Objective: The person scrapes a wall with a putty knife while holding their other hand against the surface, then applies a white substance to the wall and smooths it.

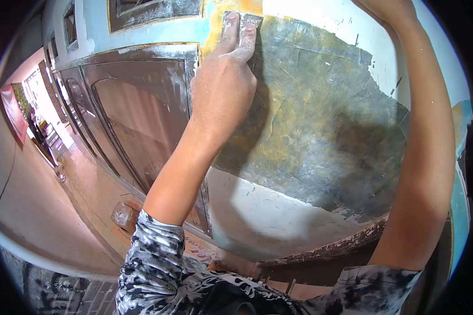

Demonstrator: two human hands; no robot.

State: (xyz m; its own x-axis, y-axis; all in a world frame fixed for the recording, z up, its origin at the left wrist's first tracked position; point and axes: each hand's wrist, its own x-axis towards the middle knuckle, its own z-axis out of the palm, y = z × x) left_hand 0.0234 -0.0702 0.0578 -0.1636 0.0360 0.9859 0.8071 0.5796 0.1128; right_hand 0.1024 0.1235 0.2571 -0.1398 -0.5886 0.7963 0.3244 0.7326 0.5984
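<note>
My left hand [224, 86] is raised to the wall, two dusty fingers pressed along a small flat grey piece [256, 22]. Whether that piece is a scraper blade or folded sandpaper, I cannot make out. It lies against a yellow-stained strip beside the door frame. Below and to the right spreads a rough grey-green patch [320, 105] with white ragged borders. My right hand [389, 8] is at the top edge, near the white part of the wall [320, 11]; its fingers are cut off from view. White specks dot my left hand and forearm.
Dark brown door panels [136, 105] with a pale blue frame [163, 32] stand left of the patch. A brown ledge [331, 247] runs below it. On the floor sits a dusty block-like container [125, 215]. A bright passage opens at far left.
</note>
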